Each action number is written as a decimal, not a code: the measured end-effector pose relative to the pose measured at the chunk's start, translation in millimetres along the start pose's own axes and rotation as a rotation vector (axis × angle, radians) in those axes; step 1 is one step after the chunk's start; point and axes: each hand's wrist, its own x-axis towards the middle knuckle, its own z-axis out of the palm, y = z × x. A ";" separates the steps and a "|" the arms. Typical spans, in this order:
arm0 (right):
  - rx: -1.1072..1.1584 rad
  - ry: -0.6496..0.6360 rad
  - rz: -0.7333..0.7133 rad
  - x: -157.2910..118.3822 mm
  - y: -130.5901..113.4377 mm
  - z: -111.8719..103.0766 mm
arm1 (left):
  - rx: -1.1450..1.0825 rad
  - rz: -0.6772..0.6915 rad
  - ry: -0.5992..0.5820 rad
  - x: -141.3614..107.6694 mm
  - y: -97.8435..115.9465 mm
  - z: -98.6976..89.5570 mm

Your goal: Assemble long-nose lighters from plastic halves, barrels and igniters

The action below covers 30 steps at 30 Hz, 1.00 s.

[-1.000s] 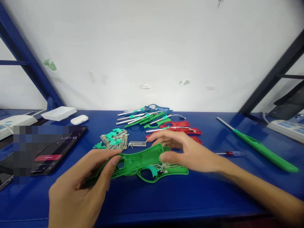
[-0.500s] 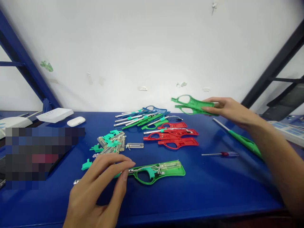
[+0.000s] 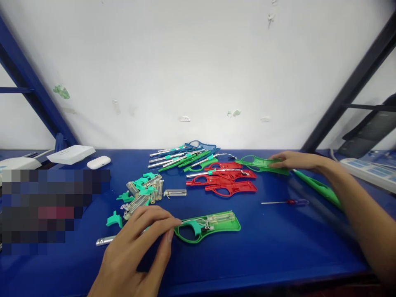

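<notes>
Near the front of the blue table lies a green lighter half-shell (image 3: 229, 225) holding a clear fuel tank (image 3: 221, 217), a teal trigger (image 3: 196, 227) and white wires. My left hand (image 3: 142, 243) pinches its neck, where the metal tube (image 3: 105, 241) runs out to the left. Farther back on the right, my right hand (image 3: 291, 160) has its fingers on green shell pieces (image 3: 261, 164), low at the table beside the red shells (image 3: 232, 188); its fingertips are partly hidden.
Clear tanks and teal triggers (image 3: 145, 190) are heaped left of centre. Blue and green lighter parts (image 3: 185, 156) lie at the back. A screwdriver (image 3: 286, 202) and a green lighter (image 3: 318, 187) are at the right, a white case (image 3: 99, 162) at the left.
My right hand has lowered the green shells from above the table to beside the red ones. My left hand has shifted slightly right along the neck, showing more of the metal tube.
</notes>
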 end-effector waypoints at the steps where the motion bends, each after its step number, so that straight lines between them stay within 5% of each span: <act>1: -0.016 -0.036 0.001 -0.4 0.2 -1.0 | -0.014 0.014 -0.002 -3.3 -1.4 -1.1; 3: -0.052 -0.067 -0.013 -2.3 -1.1 -3.0 | -0.036 0.038 -0.016 -8.6 -3.7 -2.5; 6: -0.125 0.072 -0.083 -5.7 -15.1 -0.4 | -0.045 0.051 -0.048 -12.6 -5.6 -2.5; 10: -0.214 0.257 -0.355 -6.0 -69.4 24.3 | -0.062 0.065 -0.060 -14.6 -6.6 -1.3; 14: -0.328 0.153 -0.715 4.8 -140.8 58.1 | -0.058 0.078 -0.070 -14.6 -5.9 -1.6; 18: -0.478 0.080 -0.879 19.9 -185.4 78.5 | -0.059 0.079 -0.062 -12.9 -3.4 -1.7; 30: -0.807 0.116 -0.994 16.5 -206.7 75.7 | -0.128 0.081 -0.054 -13.2 -2.7 -1.0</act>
